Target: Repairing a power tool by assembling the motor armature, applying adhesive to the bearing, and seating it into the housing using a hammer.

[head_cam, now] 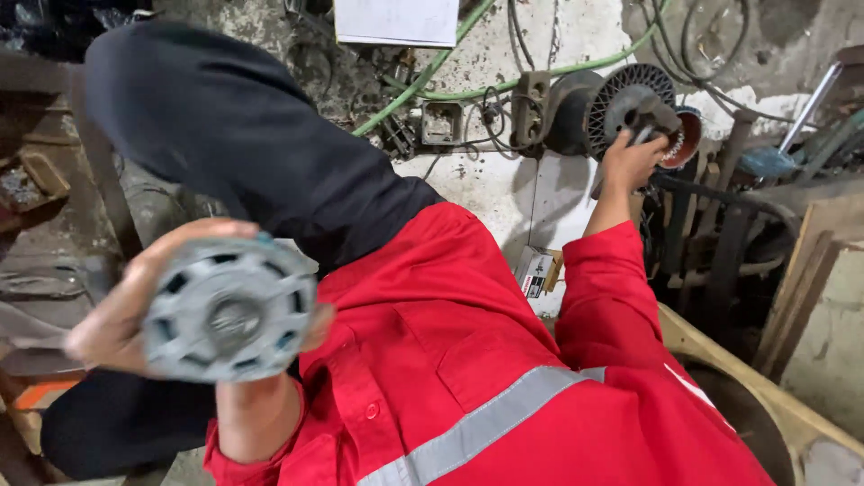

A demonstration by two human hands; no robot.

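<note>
Looked down on a rough, stained concrete floor (486, 193) in a cluttered workshop, grey and patchy, with pale worn areas. Strewn across its far part: a green hose (423, 76) curving over the concrete, black cables (693, 36) looping near the top edge, and a white flat sheet (397, 22) at the upper margin. Small grey square metal box (441, 123) lay among the wires. Dark rusty metal bars and pipes (720, 243) piled at the right, beside pale wooden boards (810, 288).

Left hand (117, 324) held up close to the camera, fingers curled around the rim of a round grey metal motor end cover with spoked openings (229, 310), gripping it from behind and at the edge; slightly blurred. Right hand (630, 162) stretched far out to the floor, closed on a dark handle-like part at a round black ribbed motor housing (630, 99), with reddish copper windings (686, 137) showing just beside it.

Much of the middle blocked by a red work jacket with a grey reflective stripe (468, 360) and a raised knee in dark trousers (225, 126).
</note>
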